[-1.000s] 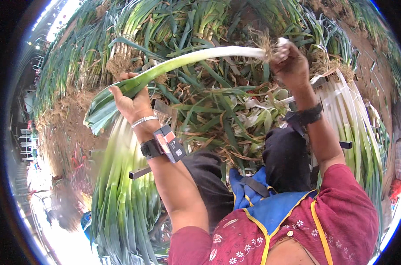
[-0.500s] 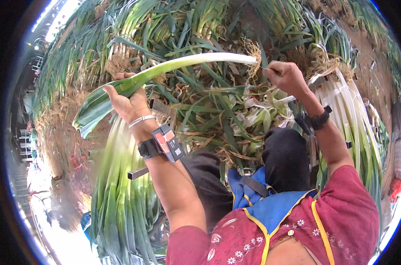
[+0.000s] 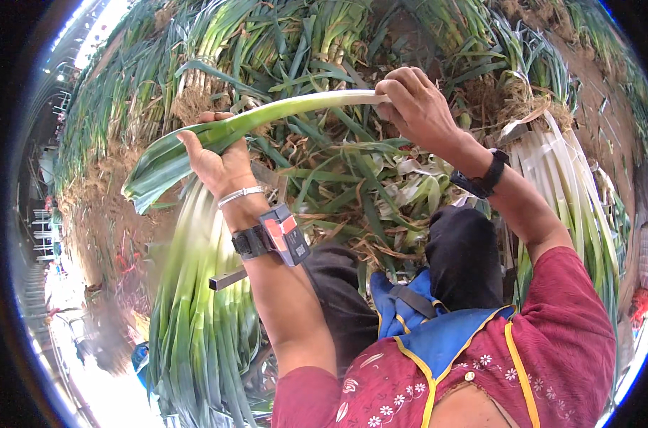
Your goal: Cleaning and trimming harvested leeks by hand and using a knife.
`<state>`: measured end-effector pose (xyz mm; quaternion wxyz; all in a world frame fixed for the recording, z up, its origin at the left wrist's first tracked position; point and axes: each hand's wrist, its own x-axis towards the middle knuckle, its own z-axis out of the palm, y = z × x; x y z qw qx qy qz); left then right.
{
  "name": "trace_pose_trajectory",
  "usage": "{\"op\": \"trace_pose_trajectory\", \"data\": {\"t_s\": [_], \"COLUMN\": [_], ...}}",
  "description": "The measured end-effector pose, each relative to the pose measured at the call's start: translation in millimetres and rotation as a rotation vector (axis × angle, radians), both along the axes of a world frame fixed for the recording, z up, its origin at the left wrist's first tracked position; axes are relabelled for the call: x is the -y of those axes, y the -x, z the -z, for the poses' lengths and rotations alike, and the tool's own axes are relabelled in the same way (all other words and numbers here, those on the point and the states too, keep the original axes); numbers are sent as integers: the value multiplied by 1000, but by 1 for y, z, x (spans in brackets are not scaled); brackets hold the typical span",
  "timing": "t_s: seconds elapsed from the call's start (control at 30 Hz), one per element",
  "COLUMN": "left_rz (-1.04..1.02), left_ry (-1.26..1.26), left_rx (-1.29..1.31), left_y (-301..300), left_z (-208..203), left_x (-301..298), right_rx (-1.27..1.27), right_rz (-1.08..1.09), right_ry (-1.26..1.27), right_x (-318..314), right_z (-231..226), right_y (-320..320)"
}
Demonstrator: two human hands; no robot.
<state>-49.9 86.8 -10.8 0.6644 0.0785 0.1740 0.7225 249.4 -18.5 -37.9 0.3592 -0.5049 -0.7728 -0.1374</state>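
Note:
A long leek stretches between my two hands, its green leaves at the left and its white shank at the right. My left hand is wrapped round the leafy part. At the white root end, the fingers of my right hand are closed, and they cover the roots. Below my left wrist lies a pile of cleaned leeks, leaves toward me. Another pile of leeks rests to the right of my right forearm, white shanks uppermost.
Stripped leaves and peelings litter the ground between the piles. Bundles of untrimmed leeks with roots and soil stand along the far side. A square metal bar sticks out beside my left forearm. Bare brown soil shows at the far right.
My right hand has moved left and up from beside the roots and closed on the leek's root end. My left hand has shifted slightly right with the leek.

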Motion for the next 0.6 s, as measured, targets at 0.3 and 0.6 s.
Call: {"op": "trace_pose_trajectory", "data": {"t_s": [0.3,0.6], "left_rz": [13,-44], "left_ry": [37,121], "left_rx": [89,47], "left_y": [-1,-8], "left_z": [-3,-3], "left_x": [5,5], "right_rx": [-44,-17], "right_rz": [48,55], "right_ry": [-36,-18], "right_x": [-4,-8], "right_z": [-2,7], "right_y": [6,2]}}
